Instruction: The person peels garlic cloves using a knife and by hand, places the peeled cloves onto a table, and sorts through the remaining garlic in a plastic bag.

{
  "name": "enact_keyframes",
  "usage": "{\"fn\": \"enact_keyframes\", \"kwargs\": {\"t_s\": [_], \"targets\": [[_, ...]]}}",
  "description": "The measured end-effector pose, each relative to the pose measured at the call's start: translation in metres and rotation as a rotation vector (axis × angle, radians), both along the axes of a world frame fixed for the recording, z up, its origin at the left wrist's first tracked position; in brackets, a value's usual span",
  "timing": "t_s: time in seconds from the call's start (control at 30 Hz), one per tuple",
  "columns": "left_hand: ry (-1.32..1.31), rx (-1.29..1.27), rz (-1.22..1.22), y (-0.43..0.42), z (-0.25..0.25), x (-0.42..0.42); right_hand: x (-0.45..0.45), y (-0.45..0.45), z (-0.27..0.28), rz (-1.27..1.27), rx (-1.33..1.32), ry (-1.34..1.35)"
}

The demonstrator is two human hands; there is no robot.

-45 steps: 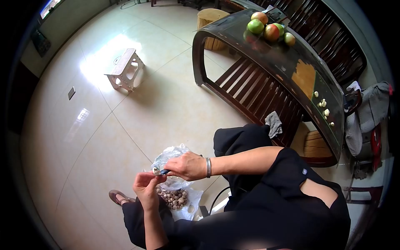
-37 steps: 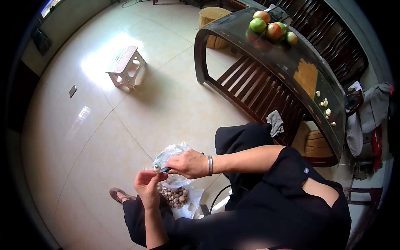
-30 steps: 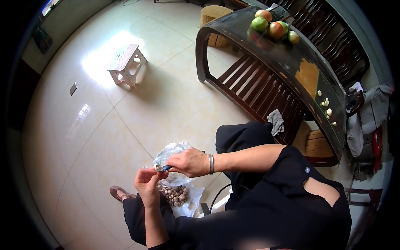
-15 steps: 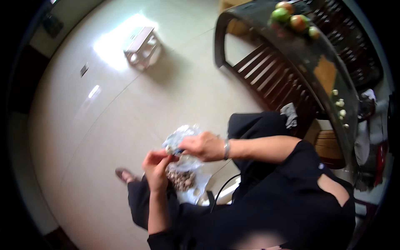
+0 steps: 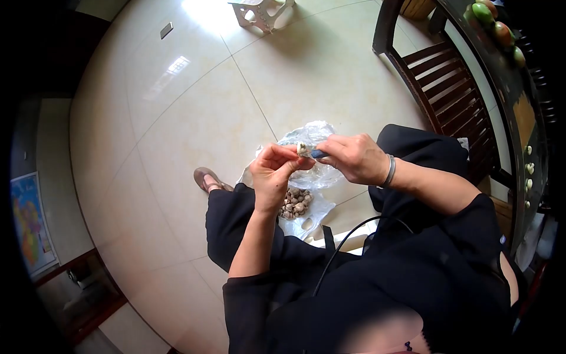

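My left hand pinches a small whitish lump between thumb and fingertips; its exact kind is unclear. My right hand, with a metal band at the wrist, is closed around a blue-handled tool, which looks like a small knife. Its front end meets the lump, and the two hands almost touch. Beneath them lies a crumpled clear plastic bag. A pile of small brownish lumps, perhaps mushrooms, rests on the plastic near my knees.
A dark slatted wooden chair stands to the right, by a dark table. Green and reddish fruits and several small white pieces lie on the table. A pale stool is ahead on the tiled floor.
The view has swung, so the stool and table now sit higher and farther right. Both hands stay together at the whitish lump, and the blue handle shows more clearly.
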State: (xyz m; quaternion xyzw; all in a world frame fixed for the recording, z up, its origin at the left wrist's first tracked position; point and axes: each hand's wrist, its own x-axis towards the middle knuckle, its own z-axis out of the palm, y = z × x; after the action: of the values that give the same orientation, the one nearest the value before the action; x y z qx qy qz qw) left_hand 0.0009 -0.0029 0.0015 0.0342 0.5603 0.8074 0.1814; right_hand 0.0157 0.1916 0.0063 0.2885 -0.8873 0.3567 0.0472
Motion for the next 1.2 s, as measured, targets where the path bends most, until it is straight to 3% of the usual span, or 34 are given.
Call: {"fn": "enact_keyframes", "kwargs": {"t_s": [0.4,1.2], "targets": [[-0.060,-0.106,0.039,0.0026,0.0059,0.0020,0.0028,0.0013,-0.0032,-0.013,-0.056,-0.048],[0.027,-0.064,0.018,0.0045,-0.0007,0.0022,0.0028,0.0007,-0.0012,-0.016,-0.044,-0.046]]}}
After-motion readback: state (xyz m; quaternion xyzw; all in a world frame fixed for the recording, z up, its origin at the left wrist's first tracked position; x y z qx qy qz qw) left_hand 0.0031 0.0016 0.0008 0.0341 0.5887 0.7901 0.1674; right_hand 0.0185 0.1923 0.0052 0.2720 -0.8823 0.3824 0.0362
